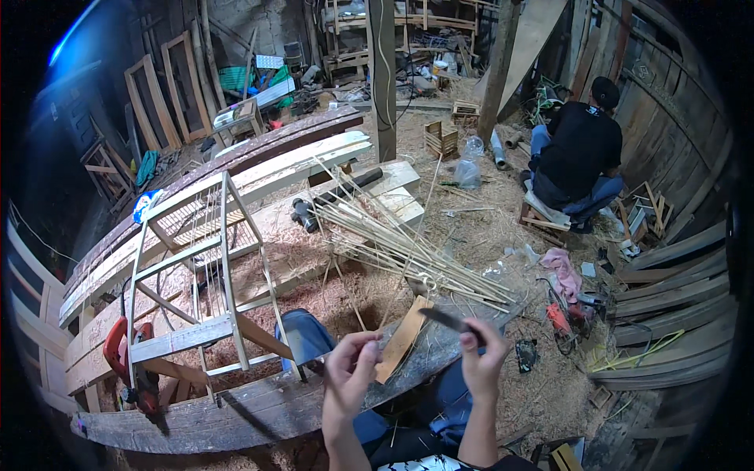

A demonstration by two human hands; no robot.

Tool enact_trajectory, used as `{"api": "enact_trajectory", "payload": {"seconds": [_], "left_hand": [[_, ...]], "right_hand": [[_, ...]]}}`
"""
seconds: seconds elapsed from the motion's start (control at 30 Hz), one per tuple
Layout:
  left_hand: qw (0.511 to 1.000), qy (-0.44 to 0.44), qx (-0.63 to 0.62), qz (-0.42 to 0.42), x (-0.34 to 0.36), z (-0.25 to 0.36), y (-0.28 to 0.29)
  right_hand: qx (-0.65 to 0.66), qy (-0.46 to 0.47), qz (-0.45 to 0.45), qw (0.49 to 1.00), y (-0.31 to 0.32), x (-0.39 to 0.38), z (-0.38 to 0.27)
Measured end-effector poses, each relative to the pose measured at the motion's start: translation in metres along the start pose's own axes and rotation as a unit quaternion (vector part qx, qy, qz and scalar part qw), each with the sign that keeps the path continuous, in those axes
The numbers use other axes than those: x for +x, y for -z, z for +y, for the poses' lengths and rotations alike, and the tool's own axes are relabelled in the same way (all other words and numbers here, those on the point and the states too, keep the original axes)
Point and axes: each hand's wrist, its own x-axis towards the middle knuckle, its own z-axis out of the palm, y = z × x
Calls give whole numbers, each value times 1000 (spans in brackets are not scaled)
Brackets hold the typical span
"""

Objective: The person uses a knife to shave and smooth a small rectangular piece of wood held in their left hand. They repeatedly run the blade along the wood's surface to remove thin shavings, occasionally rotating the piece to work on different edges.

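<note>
My right hand (pixel 483 353) grips a dark-bladed knife (pixel 444 318), its blade pointing up and left over a flat orange-brown board (pixel 397 349) on the worn wooden bench (pixel 188 424). My left hand (pixel 353 365) is pinched left of that board; what it holds, if anything, is too small to make out. Beyond both hands lies a loose pile of thin pale wooden sticks (pixel 416 259). To the left stands a slatted wooden frame (pixel 181 342) with a red power tool (pixel 118 345) beside it.
A hammer (pixel 305 213) lies among long planks (pixel 290 157). A person in black (pixel 577 157) crouches on a low wooden seat at the right, back turned. A pink cloth (pixel 561 271) and red tool (pixel 558 318) lie on the shaving-covered floor (pixel 471 220). Posts (pixel 383 86) stand behind.
</note>
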Motion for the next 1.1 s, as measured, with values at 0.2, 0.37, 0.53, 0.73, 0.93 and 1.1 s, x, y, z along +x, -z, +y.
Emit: {"api": "enact_trajectory", "payload": {"seconds": [0.2,0.37,0.53,0.73,0.93,1.1], "left_hand": [[997,-57,-15,-51,0,-9,-15],[995,-72,36,-60,-4,-12,-20],[992,-75,71,-76,-8,-12,-21],[997,-35,-4,-65,-9,-6,-26],[997,-41,29,-63,-4,-6,-19],[996,-30,81,-11,-19,22,-5]], "right_hand": [[40,61,-126,989,-23,-3,-44],[17,102,-134,986,-25,-7,-43],[6,113,-139,984,-21,-6,-39],[-29,141,-114,983,-18,-5,-31],[-106,183,-59,976,-18,0,-13],[-105,29,72,991,-6,-1,21]]}}
